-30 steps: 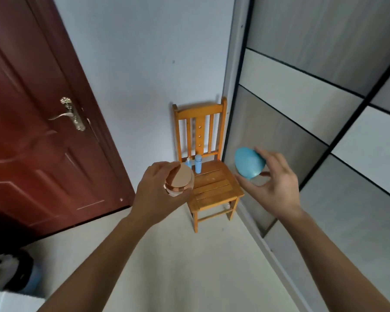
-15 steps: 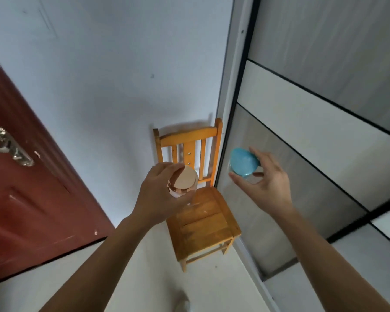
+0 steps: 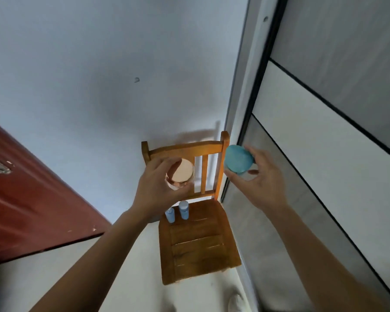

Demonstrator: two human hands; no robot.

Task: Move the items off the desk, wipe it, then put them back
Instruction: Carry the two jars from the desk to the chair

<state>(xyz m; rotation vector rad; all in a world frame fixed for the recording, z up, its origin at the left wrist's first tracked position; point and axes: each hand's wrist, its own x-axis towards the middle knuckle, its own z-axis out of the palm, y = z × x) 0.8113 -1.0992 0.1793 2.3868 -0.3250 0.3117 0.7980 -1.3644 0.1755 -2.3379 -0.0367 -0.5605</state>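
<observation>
My left hand [image 3: 155,188] grips a small round jar with a rose-gold lid [image 3: 181,174], held in front of the chair's backrest. My right hand [image 3: 260,179] holds a blue round jar [image 3: 238,158] by its base, just right of the backrest post. Below both hands stands a small wooden chair [image 3: 198,242]. Two small blue bottles [image 3: 178,211] stand upright at the back left of its seat. The desk is out of view.
The chair stands in a corner between a white wall [image 3: 99,86] and a grey-and-white sliding wardrobe [image 3: 324,143] on the right. A dark red door [image 3: 27,199] is on the left. Pale floor [image 3: 133,289] lies in front of the chair.
The view has closed in on the chair and tilted, so the seat and the two blue bottles now show below my hands. Both hands still hold their jars.
</observation>
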